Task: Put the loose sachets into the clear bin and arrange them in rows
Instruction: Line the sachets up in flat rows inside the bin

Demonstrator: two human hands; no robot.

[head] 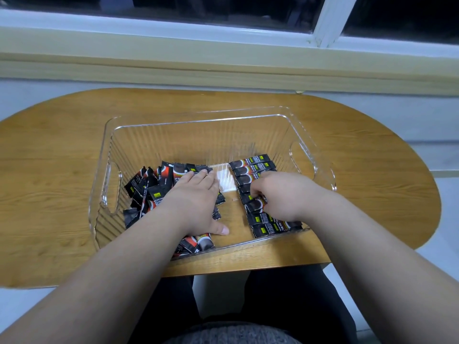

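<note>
Worktop (62, 157) bearing clear bin (198, 117): right row (255, 167) forming, left heap (149, 184) waiting; left grip (196, 194) lying released on heap, right grip (280, 194) pinching sachet (255, 204).

One clear bin (198, 120) is sitting on one wooden table (62, 145), one left hand (196, 194) and one right hand (280, 194) are reaching inside, and roughly eight rowed sachets (255, 167) are lying beside one loose heap (149, 184) too jumbled for counting.

Ribbed glossy clear-plastic bin (159, 135), seemingly foil-glossy sachets (255, 167), smooth wood-grain table (49, 150)
</note>
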